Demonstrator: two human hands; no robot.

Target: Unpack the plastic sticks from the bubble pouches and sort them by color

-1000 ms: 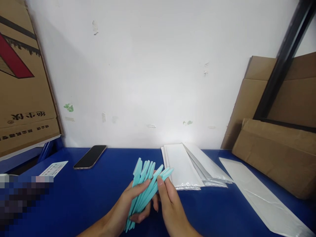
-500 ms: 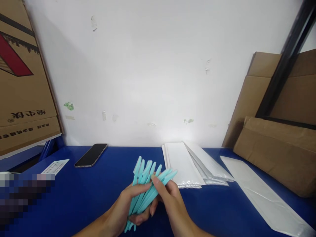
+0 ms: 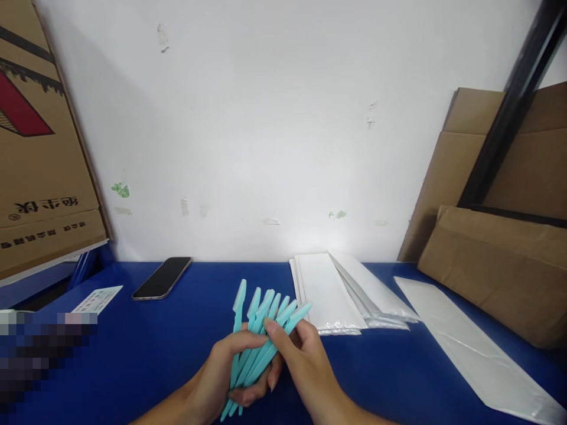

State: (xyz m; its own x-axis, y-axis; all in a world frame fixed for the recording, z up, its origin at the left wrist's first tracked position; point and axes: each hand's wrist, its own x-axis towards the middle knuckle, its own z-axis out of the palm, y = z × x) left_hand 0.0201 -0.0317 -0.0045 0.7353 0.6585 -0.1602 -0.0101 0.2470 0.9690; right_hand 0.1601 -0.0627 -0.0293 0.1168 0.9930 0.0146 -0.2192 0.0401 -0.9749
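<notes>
A fanned bundle of light-turquoise eyebrow razors [image 3: 254,357] is held between both hands above the blue table. My left hand [image 3: 221,369] wraps round the lower handles, its thumb lying across them. From the other side my right hand [image 3: 301,357] grips the bundle, thumb on top near the upper part. The razors' wider ends point up and away from me, spread apart, and the leftmost one stands separate from the others. Narrow handle ends stick out below my left hand. Some fingers of both hands are hidden behind the bundle.
White padded envelopes [image 3: 325,289] lie stacked behind my right hand, with a long white envelope [image 3: 469,345] further right. A phone [image 3: 163,278] and a printed label sheet [image 3: 97,300] lie left on the blue table [image 3: 146,348]. Cardboard boxes [image 3: 496,271] stand at right.
The leftmost razor has tilted out to the left, away from the rest. My right thumb has slid slightly left over the bundle, and the razors' fan has shifted a little.
</notes>
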